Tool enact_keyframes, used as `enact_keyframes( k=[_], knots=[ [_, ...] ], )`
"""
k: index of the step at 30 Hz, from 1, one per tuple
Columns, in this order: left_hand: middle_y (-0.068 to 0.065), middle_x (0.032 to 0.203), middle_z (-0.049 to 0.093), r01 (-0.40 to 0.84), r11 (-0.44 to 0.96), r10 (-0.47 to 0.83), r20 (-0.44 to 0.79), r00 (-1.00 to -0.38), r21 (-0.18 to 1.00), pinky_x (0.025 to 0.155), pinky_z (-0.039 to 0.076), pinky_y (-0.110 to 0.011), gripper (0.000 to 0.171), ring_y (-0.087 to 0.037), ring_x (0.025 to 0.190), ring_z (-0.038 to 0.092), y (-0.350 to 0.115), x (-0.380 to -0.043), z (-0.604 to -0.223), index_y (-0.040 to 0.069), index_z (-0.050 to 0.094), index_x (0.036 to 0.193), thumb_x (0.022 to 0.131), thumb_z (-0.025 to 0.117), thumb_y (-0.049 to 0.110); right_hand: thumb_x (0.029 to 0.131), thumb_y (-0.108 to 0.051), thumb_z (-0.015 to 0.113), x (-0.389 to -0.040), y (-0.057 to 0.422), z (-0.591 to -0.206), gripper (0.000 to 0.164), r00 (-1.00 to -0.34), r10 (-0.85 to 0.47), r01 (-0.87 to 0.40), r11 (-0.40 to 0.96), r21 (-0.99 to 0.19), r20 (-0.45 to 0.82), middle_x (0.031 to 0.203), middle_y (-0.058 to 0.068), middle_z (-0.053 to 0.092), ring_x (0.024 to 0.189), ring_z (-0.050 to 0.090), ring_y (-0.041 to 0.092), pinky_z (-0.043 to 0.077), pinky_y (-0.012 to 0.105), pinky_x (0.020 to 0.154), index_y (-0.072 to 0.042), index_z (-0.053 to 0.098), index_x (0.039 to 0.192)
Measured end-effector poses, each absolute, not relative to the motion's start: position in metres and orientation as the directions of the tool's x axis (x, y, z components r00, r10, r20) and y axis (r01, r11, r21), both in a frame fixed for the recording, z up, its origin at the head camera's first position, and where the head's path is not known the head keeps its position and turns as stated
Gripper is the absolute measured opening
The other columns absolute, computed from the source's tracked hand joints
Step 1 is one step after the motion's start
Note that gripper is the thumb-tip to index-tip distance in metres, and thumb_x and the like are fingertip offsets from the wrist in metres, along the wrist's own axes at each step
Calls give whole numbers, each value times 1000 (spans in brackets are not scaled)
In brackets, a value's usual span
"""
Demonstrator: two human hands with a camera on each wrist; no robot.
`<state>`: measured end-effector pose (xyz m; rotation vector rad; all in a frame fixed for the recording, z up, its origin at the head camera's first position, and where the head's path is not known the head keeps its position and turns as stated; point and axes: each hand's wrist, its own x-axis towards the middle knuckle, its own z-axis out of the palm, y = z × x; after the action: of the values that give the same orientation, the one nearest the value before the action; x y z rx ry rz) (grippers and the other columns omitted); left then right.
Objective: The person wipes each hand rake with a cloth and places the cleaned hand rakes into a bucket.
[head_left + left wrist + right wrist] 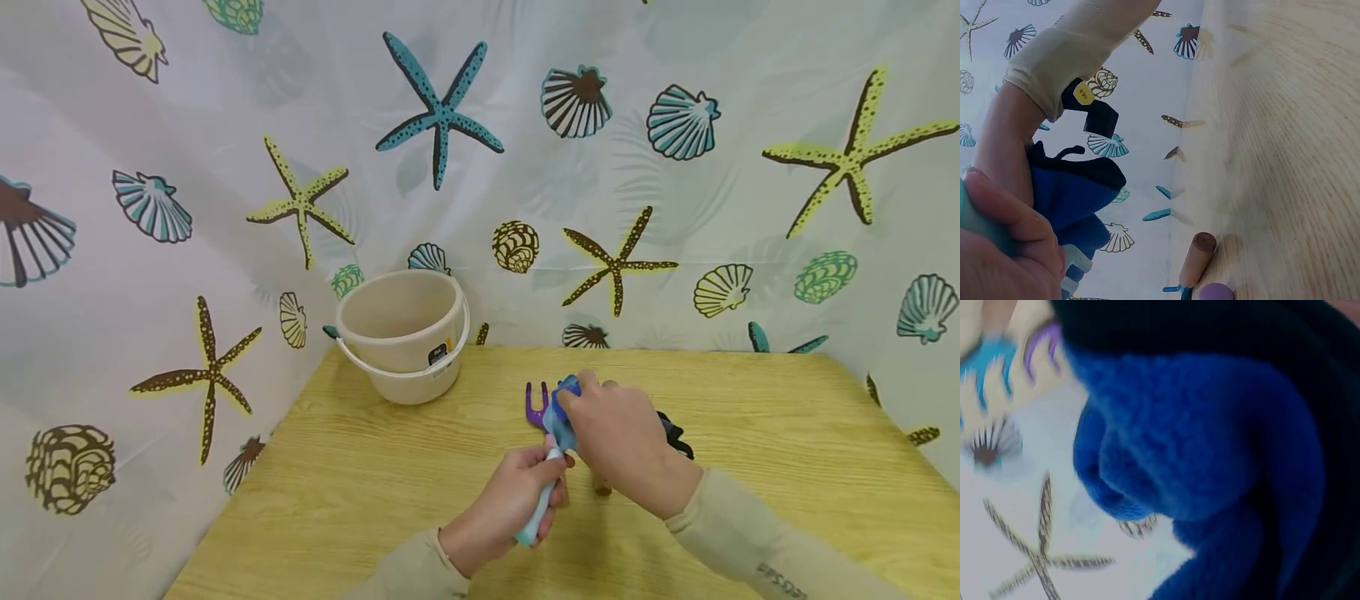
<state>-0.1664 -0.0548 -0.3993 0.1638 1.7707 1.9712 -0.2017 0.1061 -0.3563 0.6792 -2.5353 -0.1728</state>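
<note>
From my remote station I see the left hand (pixel 510 487) nearest, its fingers wrapped round the smooth, pale blue handle (pixel 538 510) of a tool whose far end I can't make out under the cloth. Just beyond, the right hand (pixel 617 433) grips the plush, dark blue cloth (pixel 1172 419), fuzzy and bunched into thick folds; some of its fingers are hidden. I take the step in hand to be wiping. To do it well, I'd hold the handle steady, wrap a fresh fold round the far end, and draw it outward with even pressure, working into any edges. A rounded wooden handle (pixel 602 485) lies below the right hand, so I'd mind knocking it. Past the cloth, a glossy purple fork (pixel 535 407) rests on the wood-grained table (pixel 315 492). Farther left stands the rounded cream bucket (pixel 401 390), before a softly creased, shell-printed curtain (pixel 510 183).
</note>
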Motion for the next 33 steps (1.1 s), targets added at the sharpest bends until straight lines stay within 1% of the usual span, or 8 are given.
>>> enact_keyframes(
  k=[4, 7, 10, 14, 21, 25, 29, 33],
  knots=[
    [2, 67, 50, -273, -48, 406, -231, -884, 961, 30, 33, -21, 25, -9, 36, 40, -55, -169, -402, 3, 60, 111, 105, 51, 26, 79, -17, 82, -198, 105, -357, 29, -754, -547, -520, 835, 179, 362, 105, 11, 69, 51, 56, 17, 45, 28, 37, -23, 77, 107],
    [3, 67, 51, -291, -53, 410, -245, -879, 955, 31, 33, -22, 25, -9, 36, 40, -58, -172, -404, 3, 60, 111, 105, 51, 26, 81, -12, 79, -194, 107, -355, 32, -757, -572, -562, 817, 130, 318, 113, 13, 71, 53, 59, 16, 40, 24, 36, -27, 77, 109],
    [2, 68, 52, -303, -63, 417, -251, -874, 951, 32, 34, -22, 26, -9, 37, 40, -60, -176, -404, 3, 60, 113, 105, 50, 25, 83, -9, 77, -189, 111, -351, 32, -777, -571, -579, 813, 56, 266, 103, 8, 70, 53, 56, 16, 38, 23, 38, -27, 78, 110],
    [2, 67, 51, -320, -66, 424, -264, -866, 945, 32, 34, -21, 24, -9, 37, 40, -62, -178, -406, 4, 59, 112, 106, 49, 24, 82, -7, 77, -186, 116, -351, 34, -803, -553, -569, 822, -9, 223, 84, -1, 57, 47, 37, 12, 32, 22, 39, -27, 79, 109],
    [2, 68, 49, -332, -68, 456, -267, -849, 941, 31, 34, -21, 26, -8, 37, 40, -63, -176, -406, 2, 57, 117, 106, 47, 24, 83, -7, 75, -190, 113, -355, 34, -793, -538, -553, 832, 34, 286, 94, 4, 64, 47, 36, 9, 30, 21, 37, -26, 78, 111],
    [2, 68, 49, -345, -89, 461, -269, -846, 934, 31, 34, -21, 26, -8, 37, 41, -64, -175, -405, 3, 57, 115, 107, 47, 25, 82, -8, 76, -191, 116, -356, 33, -777, -558, -572, 819, 43, 292, 93, 4, 63, 47, 37, 9, 32, 21, 38, -26, 77, 109],
    [2, 67, 49, -358, -120, 456, -269, -848, 926, 32, 34, -20, 25, -8, 38, 41, -70, -174, -402, 4, 58, 112, 107, 45, 25, 81, -9, 77, -188, 125, -356, 34, -812, -541, -550, 835, 26, 217, 93, 3, 63, 48, 39, 10, 34, 21, 38, -27, 77, 110],
    [2, 66, 48, -349, -135, 465, -252, -849, 927, 33, 34, -20, 25, -8, 38, 41, -72, -174, -401, 4, 58, 113, 108, 44, 24, 81, -10, 77, -191, 132, -360, 35, -845, -492, -493, 868, 48, 208, 100, 9, 67, 53, 48, 12, 39, 23, 38, -24, 77, 113]
  ],
)
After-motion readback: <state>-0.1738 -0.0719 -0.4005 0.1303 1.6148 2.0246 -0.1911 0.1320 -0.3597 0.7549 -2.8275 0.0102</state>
